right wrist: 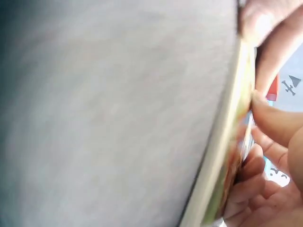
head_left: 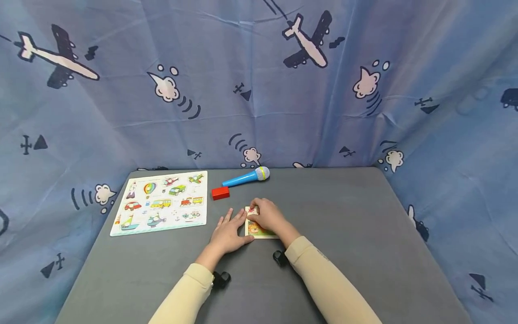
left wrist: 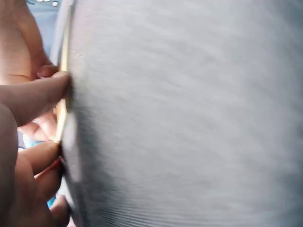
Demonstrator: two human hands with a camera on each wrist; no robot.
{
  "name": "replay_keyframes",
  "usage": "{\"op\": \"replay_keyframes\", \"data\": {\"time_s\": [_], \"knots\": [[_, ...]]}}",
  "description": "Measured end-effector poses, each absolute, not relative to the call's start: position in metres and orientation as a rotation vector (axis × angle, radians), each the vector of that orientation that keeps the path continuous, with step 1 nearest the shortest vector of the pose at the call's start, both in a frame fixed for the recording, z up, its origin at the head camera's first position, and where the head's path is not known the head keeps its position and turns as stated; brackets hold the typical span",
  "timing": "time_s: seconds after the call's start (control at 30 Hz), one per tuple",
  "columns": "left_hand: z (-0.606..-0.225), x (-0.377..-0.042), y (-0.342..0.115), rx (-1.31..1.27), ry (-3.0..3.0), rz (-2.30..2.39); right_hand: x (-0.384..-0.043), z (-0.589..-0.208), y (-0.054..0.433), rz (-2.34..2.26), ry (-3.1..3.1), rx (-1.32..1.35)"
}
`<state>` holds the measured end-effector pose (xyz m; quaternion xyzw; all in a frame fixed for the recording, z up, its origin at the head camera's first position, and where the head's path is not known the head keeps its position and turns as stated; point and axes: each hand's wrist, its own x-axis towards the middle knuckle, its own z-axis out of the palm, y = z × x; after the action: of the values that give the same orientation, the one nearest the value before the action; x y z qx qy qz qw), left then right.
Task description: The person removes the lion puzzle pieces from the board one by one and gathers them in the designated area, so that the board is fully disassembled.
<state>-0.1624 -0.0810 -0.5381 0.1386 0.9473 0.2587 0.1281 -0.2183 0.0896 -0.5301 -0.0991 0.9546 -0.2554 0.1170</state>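
Observation:
A small square wooden picture puzzle (head_left: 263,231) with an animal face on it lies flat on the table in the head view. My left hand (head_left: 227,236) is spread along its left side, fingers fairly straight, with the thumb at the lower left corner. Over the upper part of the puzzle, my right hand (head_left: 268,216) bends its thumb and fingers together at a puzzle piece (head_left: 252,210), mostly hidden beneath them. In the right wrist view the puzzle's edge (right wrist: 215,156) appears side-on, with fingertips of both hands against it. The left wrist view is blurred.
A large white board (head_left: 163,202) with vehicle pictures lies on the left of the grey table (head_left: 344,211). A red block (head_left: 220,193) and a blue toy microphone (head_left: 244,178) lie beyond my hands. A blue patterned curtain (head_left: 218,67) surrounds the back and sides.

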Motion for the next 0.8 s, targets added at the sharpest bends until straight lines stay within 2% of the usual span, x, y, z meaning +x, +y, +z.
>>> {"op": "replay_keyframes", "data": {"time_s": [0.2,0.57,0.8], "knots": [[-0.533,-0.166,-0.083,0.353,2.74,0.732,-0.222,-0.531,0.086,-0.85,2.743,-0.171],[-0.535,-0.164,-0.081,0.359,2.744,0.713,-0.215,-0.529,0.093,-1.175,2.714,-0.207],[-0.536,-0.164,-0.081,0.356,2.762,0.695,-0.216,-0.513,0.108,-1.404,2.687,-0.191]]}}
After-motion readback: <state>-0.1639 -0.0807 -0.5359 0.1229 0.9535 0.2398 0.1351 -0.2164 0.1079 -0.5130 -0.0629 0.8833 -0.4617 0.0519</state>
